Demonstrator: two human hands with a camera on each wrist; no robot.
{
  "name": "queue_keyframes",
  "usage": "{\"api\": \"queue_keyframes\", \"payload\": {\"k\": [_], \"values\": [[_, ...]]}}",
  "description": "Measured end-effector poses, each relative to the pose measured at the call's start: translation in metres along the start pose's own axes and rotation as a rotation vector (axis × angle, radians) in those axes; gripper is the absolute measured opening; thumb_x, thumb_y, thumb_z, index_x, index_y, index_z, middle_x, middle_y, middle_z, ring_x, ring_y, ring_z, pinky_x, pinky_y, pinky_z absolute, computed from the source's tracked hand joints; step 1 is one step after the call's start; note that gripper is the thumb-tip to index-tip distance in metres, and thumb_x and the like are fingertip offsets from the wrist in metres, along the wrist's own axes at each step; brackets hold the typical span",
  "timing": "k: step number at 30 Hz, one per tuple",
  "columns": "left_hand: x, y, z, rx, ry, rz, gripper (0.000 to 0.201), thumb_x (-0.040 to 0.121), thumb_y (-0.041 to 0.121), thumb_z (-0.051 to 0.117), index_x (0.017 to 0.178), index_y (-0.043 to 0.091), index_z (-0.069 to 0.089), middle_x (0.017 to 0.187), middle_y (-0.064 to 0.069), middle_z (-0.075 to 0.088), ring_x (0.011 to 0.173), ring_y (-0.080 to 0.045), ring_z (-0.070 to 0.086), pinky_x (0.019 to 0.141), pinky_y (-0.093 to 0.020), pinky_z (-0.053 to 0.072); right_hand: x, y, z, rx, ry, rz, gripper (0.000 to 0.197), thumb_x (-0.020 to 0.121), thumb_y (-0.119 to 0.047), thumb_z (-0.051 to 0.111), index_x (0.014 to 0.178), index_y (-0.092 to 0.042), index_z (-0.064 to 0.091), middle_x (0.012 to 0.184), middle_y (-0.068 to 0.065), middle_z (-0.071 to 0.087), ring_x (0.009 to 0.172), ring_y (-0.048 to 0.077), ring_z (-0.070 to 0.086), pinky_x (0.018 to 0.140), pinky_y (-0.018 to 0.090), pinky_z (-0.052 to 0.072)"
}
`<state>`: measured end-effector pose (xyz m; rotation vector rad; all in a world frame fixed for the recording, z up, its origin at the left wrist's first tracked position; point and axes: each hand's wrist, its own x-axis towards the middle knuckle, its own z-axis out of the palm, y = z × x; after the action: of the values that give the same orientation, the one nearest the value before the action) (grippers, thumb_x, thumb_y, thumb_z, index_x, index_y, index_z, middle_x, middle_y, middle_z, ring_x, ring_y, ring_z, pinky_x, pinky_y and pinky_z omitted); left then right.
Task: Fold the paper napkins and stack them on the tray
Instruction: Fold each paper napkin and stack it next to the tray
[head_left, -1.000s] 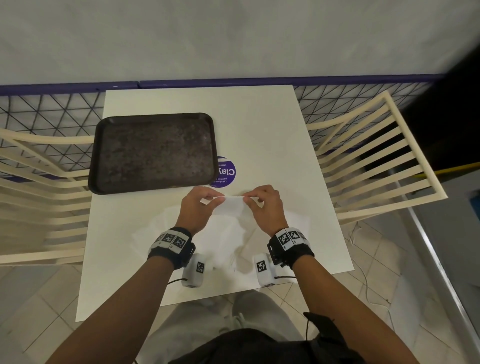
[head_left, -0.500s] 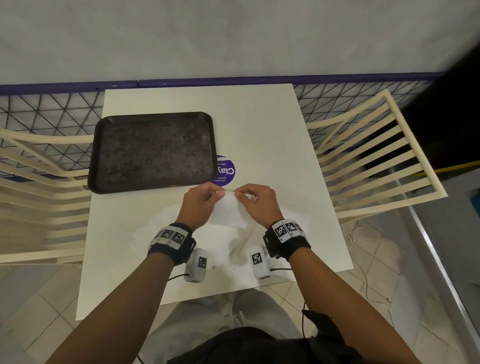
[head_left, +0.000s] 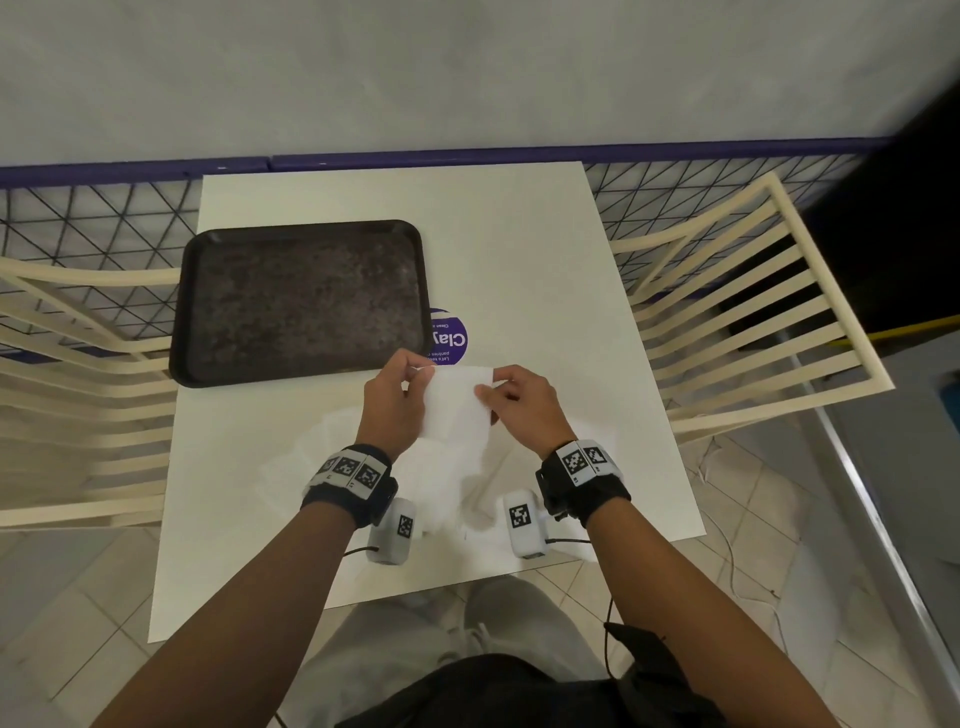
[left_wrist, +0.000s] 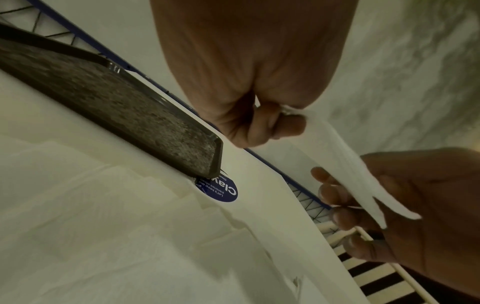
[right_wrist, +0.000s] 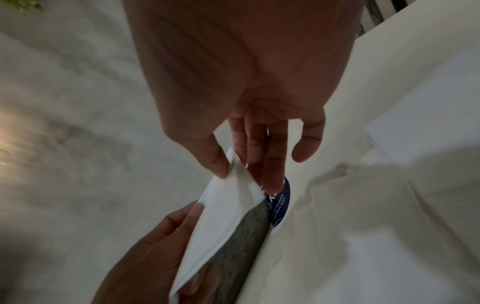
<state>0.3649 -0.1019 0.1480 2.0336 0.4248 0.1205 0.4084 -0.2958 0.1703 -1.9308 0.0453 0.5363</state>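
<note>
White and square, the table (head_left: 545, 270) is set against a pale wall, with a purple rail and dark wire mesh running behind its far edge. Above its near-centre a folded napkin (head_left: 457, 402) is held in the air between both hands, clear of the surface. Its upper left corner is pinched by the left hand (head_left: 392, 410), thumb against curled fingers, as the left wrist view shows. Its right edge is gripped by the right hand (head_left: 522, 405), the thumb pressed on the top face and the fingers (left_wrist: 335, 197) laid beneath. In the left wrist view the napkin is seen edge-on as several thin layers, parted slightly at the end nearest the right hand.

Below the hands, more unfolded napkins (head_left: 322, 452) are spread loosely over the near part of the table, overlapped and rumpled; their number cannot be told. A dark tray (head_left: 296, 304) is placed on the left half of the table beyond the hands, and nothing is seen on its speckled floor. A round blue sticker (head_left: 451, 340) is fixed to the table and tucked partly under the tray's near right corner.

Cream slatted chairs (head_left: 753, 306) are stood on both sides of the table. Black wristbands with square coded markers are worn on both wrists, and a tiled floor is seen beneath.
</note>
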Motion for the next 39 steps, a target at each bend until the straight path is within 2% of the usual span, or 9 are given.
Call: {"api": "queue_keyframes", "payload": {"k": [3,6,11,20,24,28,32,35,39], "values": [[0.001,-0.001,0.003,0.035,0.009,0.014,0.011,0.106,0.023,0.053,0.107,0.015,0.062,0.099,0.003,0.066,0.085,-0.009,0.060,0.068,-0.013,0.042,-0.002,0.005,0.004,-0.055,-0.026,0.004,0.011,0.090,-0.023,0.071,0.094,-0.013,0.069,0.072,0.002,0.076,0.072,0.019,0.073,0.085,0.034,0.057],[0.001,0.000,0.007,0.068,0.017,0.024,0.014,0.107,0.026,0.051,0.110,0.015,0.060,0.098,0.005,0.063,0.081,-0.007,0.059,0.065,-0.011,0.041,0.005,0.008,0.003,-0.086,0.021,0.000,0.009,0.090,-0.020,0.070,0.092,-0.011,0.069,0.070,0.003,0.075,0.068,0.018,0.070,0.083,0.031,0.056],[0.003,-0.004,0.014,-0.040,-0.051,-0.125,0.012,0.107,0.027,0.050,0.112,0.019,0.058,0.089,-0.004,0.067,0.061,-0.022,0.064,0.046,-0.018,0.048,0.046,0.018,-0.019,-0.192,0.104,0.007,0.015,0.090,-0.024,0.070,0.097,-0.011,0.070,0.079,0.005,0.075,0.076,0.020,0.068,0.083,0.029,0.053],[-0.003,-0.043,0.032,0.091,-0.254,-0.257,0.008,0.104,0.026,0.054,0.108,0.026,0.061,0.092,0.004,0.070,0.083,-0.018,0.068,0.076,-0.039,0.062,0.146,0.045,-0.048,-0.397,0.170,0.164,0.024,0.094,-0.024,0.067,0.114,-0.011,0.071,0.111,0.008,0.073,0.108,0.025,0.065,0.080,0.015,0.036],[-0.004,-0.053,0.035,0.140,-0.264,-0.262,0.008,0.102,0.027,0.057,0.108,0.025,0.063,0.096,0.003,0.070,0.084,-0.017,0.068,0.082,-0.042,0.060,0.168,0.052,-0.049,-0.422,0.179,0.212,0.022,0.090,-0.023,0.068,0.110,-0.013,0.073,0.111,0.009,0.073,0.108,0.028,0.066,0.082,0.019,0.041],[-0.004,-0.052,0.039,0.210,-0.246,-0.253,0.014,0.101,0.027,0.060,0.111,0.018,0.066,0.104,0.001,0.069,0.087,-0.017,0.066,0.084,-0.034,0.055,0.175,0.058,-0.051,-0.429,0.188,0.223,0.024,0.089,-0.021,0.070,0.111,-0.013,0.073,0.111,0.007,0.074,0.108,0.024,0.066,0.082,0.019,0.043],[-0.004,-0.055,0.045,0.276,-0.231,-0.219,0.023,0.095,0.032,0.069,0.114,0.018,0.068,0.108,0.002,0.061,0.092,-0.019,0.063,0.089,-0.036,0.054,0.166,0.060,-0.055,-0.412,0.209,0.224,0.040,0.088,-0.031,0.072,0.125,-0.020,0.063,0.128,0.011,0.056,0.116,0.025,0.057,0.093,0.029,0.046],[-0.003,-0.057,0.050,0.365,-0.281,-0.233,0.031,0.091,0.039,0.072,0.115,0.021,0.067,0.110,0.004,0.058,0.102,-0.017,0.055,0.090,-0.037,0.051,0.145,0.063,-0.053,-0.394,0.233,0.183,0.036,0.089,-0.029,0.071,0.123,-0.019,0.064,0.121,0.010,0.059,0.109,0.025,0.060,0.088,0.026,0.043],[-0.003,-0.056,0.056,0.468,-0.286,-0.228,0.021,0.090,0.031,0.074,0.107,0.022,0.067,0.103,0.004,0.062,0.105,-0.020,0.052,0.088,-0.036,0.049,0.096,0.068,-0.042,-0.427,0.110,0.078,0.010,0.088,-0.022,0.069,0.098,-0.021,0.072,0.094,-0.003,0.071,0.088,0.014,0.064,0.084,0.020,0.047]]}}
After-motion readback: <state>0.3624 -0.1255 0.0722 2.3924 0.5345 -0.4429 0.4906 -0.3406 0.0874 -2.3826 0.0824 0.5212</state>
